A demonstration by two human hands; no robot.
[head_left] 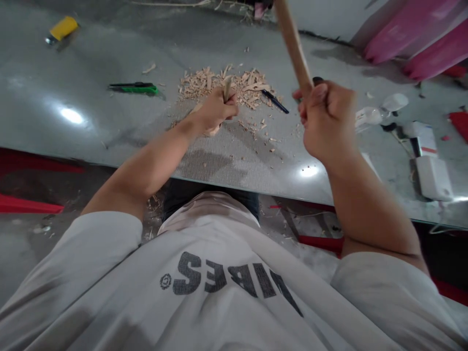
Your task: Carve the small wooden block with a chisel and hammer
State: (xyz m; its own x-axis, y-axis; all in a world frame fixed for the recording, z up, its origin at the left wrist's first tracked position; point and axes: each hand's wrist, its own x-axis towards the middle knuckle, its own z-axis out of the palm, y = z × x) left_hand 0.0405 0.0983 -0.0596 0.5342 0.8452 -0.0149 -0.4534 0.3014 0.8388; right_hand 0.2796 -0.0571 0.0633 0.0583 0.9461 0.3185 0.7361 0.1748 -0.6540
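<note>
My left hand (219, 109) is closed round a short upright tool (227, 88), whose end pokes out above the fist; its lower part is hidden. A pale piece of wood (212, 130) shows partly beneath that hand. Just beyond lies a heap of wood shavings (204, 83), with a dark blue pen (275, 101) at its right edge. My right hand (325, 109) is raised over the table and grips a long wooden stick (294, 46), which points up and out of view. A dark bit shows by the right thumb.
A green cutter (134, 88) and a yellow object (64, 28) lie to the left on the glass-topped table (36, 107). On the right are a clear plastic bottle (369, 117), a white box (434, 178) and pink hanging cloth (409, 29). Red chair parts show below the table.
</note>
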